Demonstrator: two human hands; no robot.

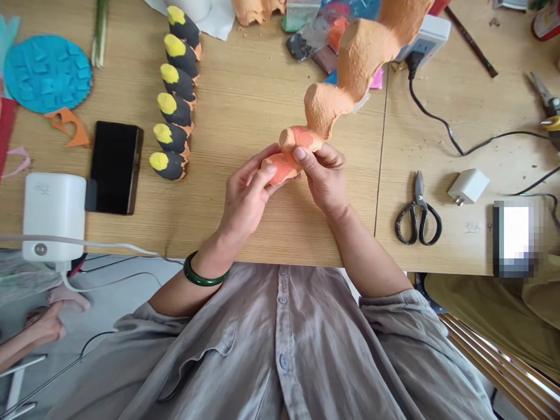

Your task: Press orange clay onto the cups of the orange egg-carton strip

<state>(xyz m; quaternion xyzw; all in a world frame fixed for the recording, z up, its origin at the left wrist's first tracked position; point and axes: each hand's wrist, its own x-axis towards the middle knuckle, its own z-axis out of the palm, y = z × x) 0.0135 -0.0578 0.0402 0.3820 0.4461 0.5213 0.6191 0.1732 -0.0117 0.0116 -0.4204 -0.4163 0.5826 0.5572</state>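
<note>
A long knobbly piece of orange clay (pixel 326 108), its lobes growing larger toward the top right, slants across the middle of the table. My left hand (pixel 247 198) grips its smallest end lobe, thumb on top and fingers beneath. Just right of that, my right hand (pixel 326 178) pinches the neighbouring lobe, with its thumb pressed on the surface. Smooth, redder clay patches (pixel 301 137) show on these two end lobes, while the larger lobes look rough. To the left stands a column of black, yellow-tipped clay lobes (pixel 175 108) with orange edges; neither hand touches it.
Left are a blue clay disc (pixel 48 73), black phone (pixel 114 166) and white power bank (pixel 55 216) with a cable. Right are scissors (pixel 419 213), a white charger (pixel 468 186) and a power strip (pixel 426 41) with a black cord. Another person's limb (pixel 39 329) shows lower left.
</note>
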